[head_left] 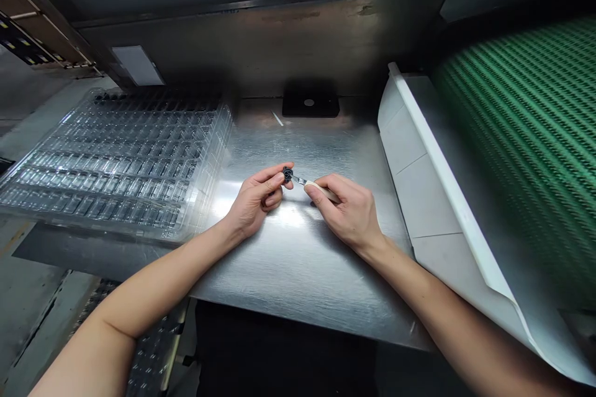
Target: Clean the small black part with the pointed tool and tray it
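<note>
Between the thumb and fingers of my left hand (256, 200) is a small round black plastic part (287, 174) with ribs inside. My right hand (348, 209) is closed round the pale handle of a small trimming knife (321, 190). The knife's metal tip reaches to the right side of the black part; whether it touches cannot be made out. Both hands are above the middle of a brushed metal table (288, 273).
Left stands a stack of clear plastic trays (186, 223) with many pockets. A black block (310, 102) with a pale round spot and a thin white sliver (277, 118) lie at the back. On the right, a white chute wall (433, 198) borders a green conveyor belt (535, 111).
</note>
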`<act>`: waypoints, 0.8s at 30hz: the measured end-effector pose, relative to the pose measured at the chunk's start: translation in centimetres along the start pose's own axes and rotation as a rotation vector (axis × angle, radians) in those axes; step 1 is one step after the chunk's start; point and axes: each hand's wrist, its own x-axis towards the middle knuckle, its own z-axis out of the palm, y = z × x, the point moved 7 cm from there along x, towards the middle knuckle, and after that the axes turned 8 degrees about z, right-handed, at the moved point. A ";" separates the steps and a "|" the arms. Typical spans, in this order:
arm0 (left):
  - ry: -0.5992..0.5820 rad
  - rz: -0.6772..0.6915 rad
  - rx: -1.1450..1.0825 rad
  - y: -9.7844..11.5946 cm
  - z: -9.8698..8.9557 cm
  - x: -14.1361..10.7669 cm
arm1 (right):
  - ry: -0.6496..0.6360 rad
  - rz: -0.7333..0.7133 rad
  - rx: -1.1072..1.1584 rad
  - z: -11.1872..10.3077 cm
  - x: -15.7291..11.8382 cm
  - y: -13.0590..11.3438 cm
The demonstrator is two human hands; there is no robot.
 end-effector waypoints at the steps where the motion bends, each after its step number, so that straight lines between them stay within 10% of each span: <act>1: 0.000 0.001 -0.002 0.0 0.0 0.0 | 0.003 0.003 -0.001 0.0 0.0 0.0; 24: 0.011 0.004 -0.011 -0.1 -0.2 0.1 | 0.042 -0.008 -0.014 -0.1 0.0 0.4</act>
